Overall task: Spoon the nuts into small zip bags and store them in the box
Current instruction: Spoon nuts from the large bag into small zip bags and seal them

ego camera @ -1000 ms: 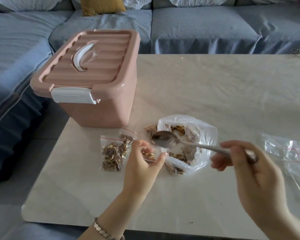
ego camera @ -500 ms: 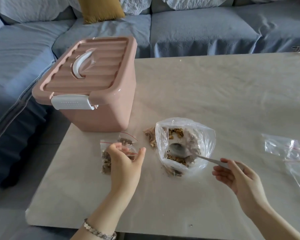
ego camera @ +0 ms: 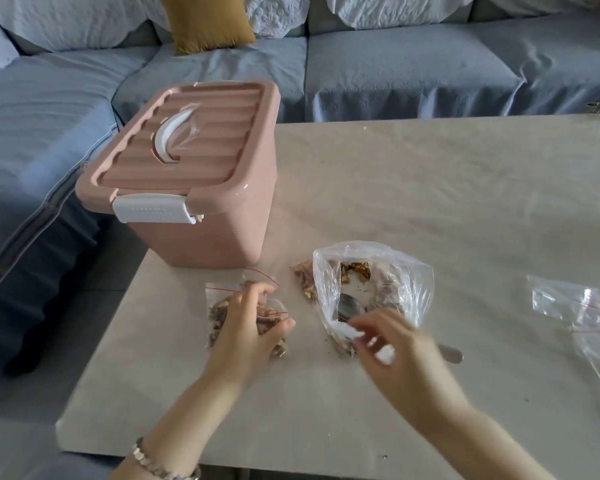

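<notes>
Sitting on the table (ego camera: 430,202) near its front left: a clear big bag (ego camera: 395,271) of nuts (ego camera: 355,270), mouth gaping toward the camera. Lying inside it, a spoon (ego camera: 350,308), bowl down among the nuts, handle end poking out to the right past the wrist. Spilling onto the table just left of that bag, a few loose nuts.

Hovering at the bag's near rim: the right hand (ego camera: 399,351), blurred, fingers bent and loosely apart; not possible to tell whether touching the plastic or gripping anything.

Lying flat just left of the big bag: small zip bags (ego camera: 219,310) with red seal lines, already holding brown nuts. Resting on top of them, the left hand (ego camera: 246,327), fingers curled down over one bag with the thumb out to the right; whether pinching it or only pressing on it is not clear. Showing at the left wrist, a bracelet (ego camera: 160,465).

Standing behind the small bags, at the table's left edge: a pink box (ego camera: 205,209), lid on, white latch facing forward, white handle folded flat on top.

Lying well apart at the far right of the table: empty zip bags (ego camera: 582,306), clear and crumpled.

Running behind and along the left: a blue sofa (ego camera: 395,71) with a yellow cushion (ego camera: 205,19).
</notes>
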{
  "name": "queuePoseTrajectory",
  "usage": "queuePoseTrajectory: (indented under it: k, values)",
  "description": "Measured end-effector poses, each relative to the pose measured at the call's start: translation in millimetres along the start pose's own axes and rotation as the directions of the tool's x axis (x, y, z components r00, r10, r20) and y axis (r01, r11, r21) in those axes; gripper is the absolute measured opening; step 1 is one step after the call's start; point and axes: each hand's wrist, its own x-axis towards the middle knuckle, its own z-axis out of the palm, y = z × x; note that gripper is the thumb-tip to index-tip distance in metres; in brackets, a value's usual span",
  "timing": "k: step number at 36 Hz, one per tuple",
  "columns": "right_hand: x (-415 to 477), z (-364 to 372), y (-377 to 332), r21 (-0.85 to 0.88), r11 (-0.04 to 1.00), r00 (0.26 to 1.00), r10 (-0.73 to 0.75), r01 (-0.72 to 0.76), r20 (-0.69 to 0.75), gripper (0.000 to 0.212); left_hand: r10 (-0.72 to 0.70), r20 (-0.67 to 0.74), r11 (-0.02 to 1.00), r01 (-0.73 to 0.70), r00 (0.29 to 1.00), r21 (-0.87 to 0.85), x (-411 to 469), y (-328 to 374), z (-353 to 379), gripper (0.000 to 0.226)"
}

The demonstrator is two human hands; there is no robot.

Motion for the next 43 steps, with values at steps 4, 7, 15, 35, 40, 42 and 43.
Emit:
queuePoseTrajectory:
  k: [4, 7, 15, 35, 40, 42, 43]
  values:
    - [17, 50, -19, 0.097, 0.987, 0.972, 0.103, -0.126, 0.210, 0.038, -0.017, 0.059, 1.000, 0.017, 0.998, -0.003, 6, -7, -16, 0.035]
    - [26, 74, -27, 0.130, 0.974, 0.954, 0.146, -0.184, 0.262, 0.042, -0.008, 0.069, 0.998, 0.004, 0.998, 0.066, 9, -8, -29, 0.026]
    - [29, 88, -27, 0.156, 0.969, 0.966, 0.159, -0.191, 0.202, 0.035, -0.053, -0.129, 0.982, 0.075, 0.990, 0.172, 18, -5, -39, 0.023]
    - [-1, -42, 4, -0.062, 0.989, 0.973, 0.144, -0.135, 0.182, 0.020, 0.370, -0.255, 0.897, -0.273, 0.893, 0.346, 7, 24, -11, 0.020]
    - [-10, -99, 66, -0.249, 0.914, 0.946, 0.320, -0.321, -0.046, 0.019, 0.321, -0.006, 0.934, -0.316, 0.947, 0.168, -3, 60, 12, 0.010]
    - [-13, -124, 95, -0.320, 0.851, 0.908, 0.399, -0.418, -0.126, 0.022, 0.297, 0.068, 0.941, -0.304, 0.952, 0.147, -3, 69, 22, 0.014]
    - [-15, -136, 109, -0.343, 0.814, 0.883, 0.439, -0.469, -0.165, 0.023, 0.293, 0.094, 0.942, -0.304, 0.952, 0.143, -3, 72, 28, 0.015]
